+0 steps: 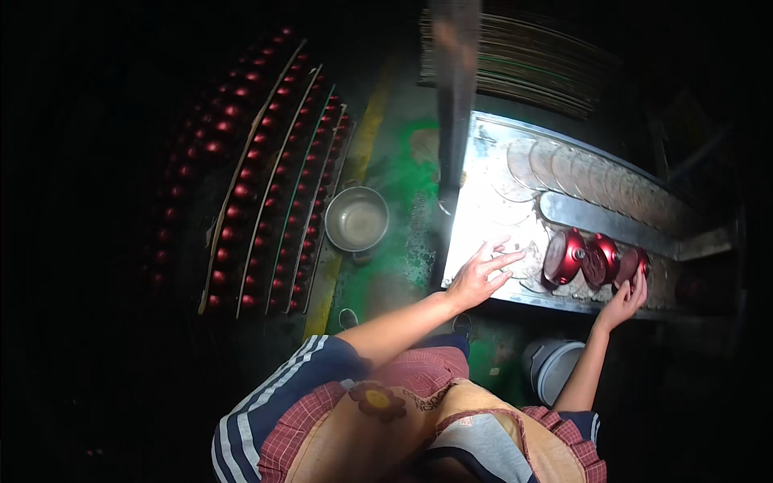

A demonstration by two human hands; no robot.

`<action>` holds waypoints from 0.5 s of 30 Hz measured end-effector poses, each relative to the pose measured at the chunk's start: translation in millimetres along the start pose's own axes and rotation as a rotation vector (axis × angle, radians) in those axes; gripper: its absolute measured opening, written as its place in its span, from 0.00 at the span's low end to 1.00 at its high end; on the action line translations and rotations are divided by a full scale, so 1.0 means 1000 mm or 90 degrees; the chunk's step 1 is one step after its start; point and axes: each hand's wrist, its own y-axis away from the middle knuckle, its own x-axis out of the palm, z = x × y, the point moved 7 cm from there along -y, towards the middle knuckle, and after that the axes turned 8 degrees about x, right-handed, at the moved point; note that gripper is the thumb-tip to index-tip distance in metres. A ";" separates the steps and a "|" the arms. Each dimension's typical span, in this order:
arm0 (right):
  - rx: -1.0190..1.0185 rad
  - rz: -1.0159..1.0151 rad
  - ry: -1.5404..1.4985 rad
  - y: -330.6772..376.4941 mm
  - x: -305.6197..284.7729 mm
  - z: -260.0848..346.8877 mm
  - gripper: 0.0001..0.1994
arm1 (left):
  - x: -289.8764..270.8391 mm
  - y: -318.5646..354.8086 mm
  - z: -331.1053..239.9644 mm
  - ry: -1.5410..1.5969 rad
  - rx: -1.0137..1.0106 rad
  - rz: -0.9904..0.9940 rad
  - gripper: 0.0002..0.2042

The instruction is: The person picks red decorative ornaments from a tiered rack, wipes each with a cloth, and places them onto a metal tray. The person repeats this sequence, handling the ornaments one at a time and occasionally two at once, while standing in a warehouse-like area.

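Three glossy red bowl-shaped metal pieces stand on edge in a row on the brightly lit metal worktable (491, 169). The nearest to my left hand is the left red piece (571, 258), with its pale open side facing left and a small silver fitting on its shell. Beside it stands the middle red piece (608, 256). My right hand (626, 302) has its fingers closed on the right red piece (636, 262), partly covering it. Just left of the row, my left hand (483, 276) hovers over the bright table, fingers spread and holding nothing.
Overlapping round discs (564, 171) line the table's far side, behind a long metal bar (592, 216). A metal post (457, 97) rises at its left edge. A metal pan (357, 219), racks of red pieces (233, 211) and a pale bucket (555, 372) stand around me.
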 end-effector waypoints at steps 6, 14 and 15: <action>0.190 0.510 -0.323 0.297 0.198 0.220 0.15 | -0.384 0.242 0.018 -0.171 -0.224 -0.511 0.24; -0.351 1.001 -0.458 0.620 0.448 0.658 0.27 | -0.783 0.512 -0.054 -0.896 -0.465 -0.763 0.29; -0.400 0.998 -0.399 0.653 0.472 0.696 0.28 | -0.802 0.517 -0.045 -0.895 -0.515 -0.713 0.30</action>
